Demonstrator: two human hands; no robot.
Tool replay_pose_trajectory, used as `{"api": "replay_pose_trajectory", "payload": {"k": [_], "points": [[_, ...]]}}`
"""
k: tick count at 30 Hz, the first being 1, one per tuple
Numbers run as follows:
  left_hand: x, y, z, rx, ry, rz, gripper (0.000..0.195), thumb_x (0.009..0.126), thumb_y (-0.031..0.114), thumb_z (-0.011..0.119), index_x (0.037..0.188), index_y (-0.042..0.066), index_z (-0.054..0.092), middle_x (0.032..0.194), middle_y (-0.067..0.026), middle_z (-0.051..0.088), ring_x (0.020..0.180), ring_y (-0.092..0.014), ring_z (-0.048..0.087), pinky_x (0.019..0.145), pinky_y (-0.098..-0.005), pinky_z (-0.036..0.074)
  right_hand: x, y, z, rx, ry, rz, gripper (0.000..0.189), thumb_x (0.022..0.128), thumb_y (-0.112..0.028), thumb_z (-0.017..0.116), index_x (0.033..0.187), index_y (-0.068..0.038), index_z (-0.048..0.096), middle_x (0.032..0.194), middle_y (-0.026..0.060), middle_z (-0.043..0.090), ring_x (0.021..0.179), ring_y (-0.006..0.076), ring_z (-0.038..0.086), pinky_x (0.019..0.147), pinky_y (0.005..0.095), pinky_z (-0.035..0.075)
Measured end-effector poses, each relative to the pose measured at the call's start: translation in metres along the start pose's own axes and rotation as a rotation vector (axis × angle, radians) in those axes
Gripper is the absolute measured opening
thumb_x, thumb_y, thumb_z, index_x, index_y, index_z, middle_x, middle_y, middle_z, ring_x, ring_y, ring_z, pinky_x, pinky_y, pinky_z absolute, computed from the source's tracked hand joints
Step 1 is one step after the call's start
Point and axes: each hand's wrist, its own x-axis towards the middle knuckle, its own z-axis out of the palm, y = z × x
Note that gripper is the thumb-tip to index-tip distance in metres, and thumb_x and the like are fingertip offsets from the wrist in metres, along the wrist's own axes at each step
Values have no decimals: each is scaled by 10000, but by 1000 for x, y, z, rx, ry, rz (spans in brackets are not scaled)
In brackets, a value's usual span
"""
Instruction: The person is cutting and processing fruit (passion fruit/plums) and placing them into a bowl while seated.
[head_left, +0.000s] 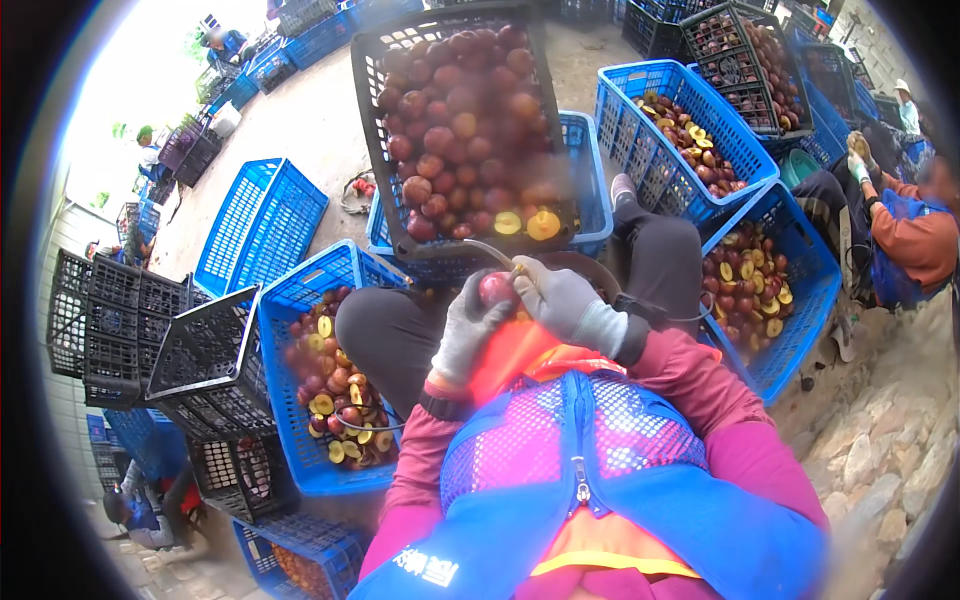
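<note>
My left hand (463, 326), in a grey-coated work glove, holds a whole red plum (496, 289) above my lap. In my gloved right hand (559, 300) is the handle of a knife with a thin curved blade (489, 251), which points up and left past the plum. The right fingertips sit close against the plum's side; whether the edge touches its skin is hidden. Just beyond both hands, a black plastic crate (367, 97) full of plums is tilted towards me on a blue crate (596, 172). Two cut halves (543, 224) with yellow flesh lie at its near edge.
Blue crates of halved plums flank me at left (274, 390) and right (814, 300), with another blue crate (675, 135) ahead right. A brown basin (611, 274) sits partly behind my right hand. Black crates (217, 352) stand left. A co-worker (911, 232) sits at right.
</note>
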Motion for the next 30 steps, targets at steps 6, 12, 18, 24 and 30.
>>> {"api": "replay_pose_trajectory", "payload": {"k": [6,12,18,24,30], "points": [[0,13,10,261,26,119,505,942,86,776,1411,12,601,1130,-83,701,1012,-176,679,922,-331,581,-10,6,5,-179,-26,135,401,1110,-293,569,1402,-20,599,885,263,745,807,466,731,712,570,571],[1,-9,25,905,296,331,711,855,157,833,1474,-26,534,1359,-284,646,1238,-411,663,1066,-481,532,-15,20,-8,-402,-61,9,471,1096,-297,584,1454,8,563,796,202,738,653,420,715,598,554,555],[5,30,-10,678,349,423,610,872,92,835,1420,44,571,1201,-192,683,987,-344,724,826,-442,611,-23,57,-24,-719,-209,189,441,1087,-271,603,1440,-8,578,809,168,750,650,386,729,606,494,576],[-6,83,8,-456,100,74,540,932,-23,735,1456,42,621,1329,-91,691,1126,-199,715,962,-313,598,-20,-7,-14,111,103,-132,232,1091,-183,631,1276,-43,635,898,207,720,846,372,762,719,418,577],[-5,68,7,-464,90,-24,544,946,-16,707,1472,58,588,1249,-77,677,1081,-208,716,931,-328,603,-31,-12,-8,-8,86,-186,173,1106,-241,597,1159,-84,644,742,169,675,677,415,704,600,487,528]]}}
